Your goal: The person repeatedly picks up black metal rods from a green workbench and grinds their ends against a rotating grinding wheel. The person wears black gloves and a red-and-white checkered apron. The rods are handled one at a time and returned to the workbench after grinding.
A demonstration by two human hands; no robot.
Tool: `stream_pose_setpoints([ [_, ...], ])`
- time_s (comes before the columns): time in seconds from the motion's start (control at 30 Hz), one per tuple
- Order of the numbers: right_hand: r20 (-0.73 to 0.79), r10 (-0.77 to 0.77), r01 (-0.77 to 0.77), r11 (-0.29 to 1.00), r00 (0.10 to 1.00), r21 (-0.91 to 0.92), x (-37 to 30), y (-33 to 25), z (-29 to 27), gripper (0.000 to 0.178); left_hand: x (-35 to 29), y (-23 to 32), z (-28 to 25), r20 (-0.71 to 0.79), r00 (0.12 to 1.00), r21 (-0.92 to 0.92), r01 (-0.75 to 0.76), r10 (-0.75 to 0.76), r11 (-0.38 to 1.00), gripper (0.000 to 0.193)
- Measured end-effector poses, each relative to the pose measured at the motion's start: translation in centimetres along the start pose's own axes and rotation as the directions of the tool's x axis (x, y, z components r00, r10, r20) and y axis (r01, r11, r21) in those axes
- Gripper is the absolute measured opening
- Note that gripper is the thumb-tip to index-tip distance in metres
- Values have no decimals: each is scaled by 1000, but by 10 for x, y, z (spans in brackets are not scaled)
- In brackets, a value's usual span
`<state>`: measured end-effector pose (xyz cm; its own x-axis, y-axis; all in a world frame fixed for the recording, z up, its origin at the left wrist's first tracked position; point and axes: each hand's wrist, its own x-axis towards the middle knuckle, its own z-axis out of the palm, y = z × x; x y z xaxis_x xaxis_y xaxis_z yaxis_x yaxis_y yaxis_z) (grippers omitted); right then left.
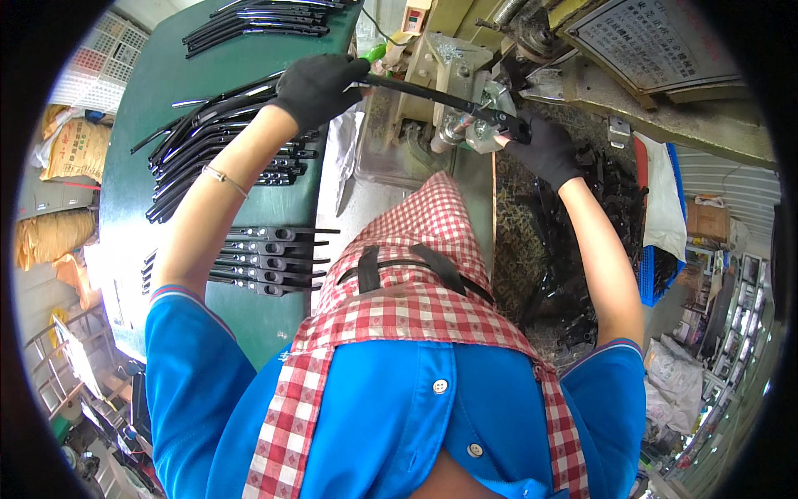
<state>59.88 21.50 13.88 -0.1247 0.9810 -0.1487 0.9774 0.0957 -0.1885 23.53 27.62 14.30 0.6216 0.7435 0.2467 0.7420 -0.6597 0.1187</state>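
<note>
A long black wiper arm [426, 91] stretches between my two hands, over a metal fixture of the machine. My left hand [319, 88], in a black glove, is closed round its thin end above the green table. At the wider head end, my right hand [545, 153], gloved in black too, pinches the arm with fingers partly hidden. That head end lies against a round metal post [453, 131] with clear plastic-like pieces around it. Just beyond my left hand shows a bright green object [376, 52] whose kind I cannot make out.
On the green table [287, 333] lie several wiper arms [212, 137] in stacks, with another row [274, 258] nearer me. Black parts are heaped [586, 233] on the bench at right. A machine [665, 41] with a plate stands ahead. A blue crate [652, 279] sits farther right.
</note>
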Motion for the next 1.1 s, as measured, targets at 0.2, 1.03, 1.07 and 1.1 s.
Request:
stream_pose_setpoints([
  [0.2, -589, -397, 455, 889, 703, -56, -46, -55, -15, 31, 1, 1, 11, 44, 999, -78, -21, 25, 997, 14],
  [1.03, -88, 13, -4, 995, 996, 101, 85, 42, 150, 20, -44, 54, -4, 76, 996, -280, -28, 52, 960, 29],
  [1.07, -154, -6, 5, 1000, 988, -6, 90, 64, 165, 19, -69, 39, 11, 22, 991, -267, -118, 129, 956, 30],
  [1.1, -174, 29, -59, 984, 984, -168, 86, 50, 161, 22, -99, 27, 20, -7, 992, -261, -123, 126, 957, 26],
])
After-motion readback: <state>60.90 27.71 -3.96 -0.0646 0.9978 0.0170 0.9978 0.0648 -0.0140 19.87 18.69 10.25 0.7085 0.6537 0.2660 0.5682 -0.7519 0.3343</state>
